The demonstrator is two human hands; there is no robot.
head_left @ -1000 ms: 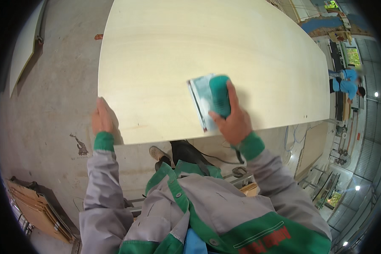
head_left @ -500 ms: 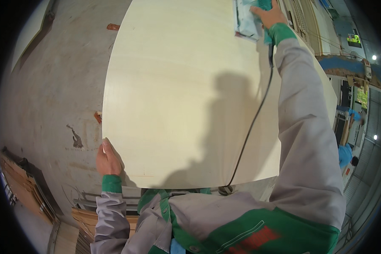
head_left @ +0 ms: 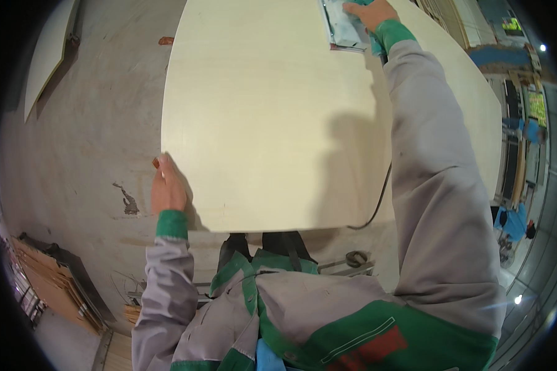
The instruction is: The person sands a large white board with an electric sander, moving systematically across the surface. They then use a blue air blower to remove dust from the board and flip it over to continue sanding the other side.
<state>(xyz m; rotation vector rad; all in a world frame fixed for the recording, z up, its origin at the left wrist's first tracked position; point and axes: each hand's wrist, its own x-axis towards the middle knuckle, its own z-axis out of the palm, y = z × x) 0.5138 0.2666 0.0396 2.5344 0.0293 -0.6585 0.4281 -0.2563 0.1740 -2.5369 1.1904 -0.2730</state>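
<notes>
Long reach with a sander on a pale panel

From where I stand, the right hand [head_left: 377, 13] is stretched to the far side, its fingers bent around the body of a teal power sander [head_left: 346, 28] in a partly closed grasp. The sander sits on the far part of the pale panel [head_left: 260, 123], right of the middle, and the view cuts off its top. The left hand [head_left: 169, 188] lies along the panel's left edge by the near corner, fingers fairly straight and together; whether any of them hook underneath, I cannot tell.

A dark cord [head_left: 377, 207] comes out from behind the right sleeve and crosses the panel's near edge. I would worry about it: were it to snag there, it could jerk the sander. With the arm so extended, uneven pressure might tilt the pad and score the surface. The panel's supports are out of my sight; if they are weak, a hard push at the far end could make it slide or tip against the left hand.

Beyond, brown boards [head_left: 59, 284] lean at near left, another pale board [head_left: 51, 59] stands at far left, and a co-worker in blue [head_left: 512, 222] is well apart on the right.
</notes>
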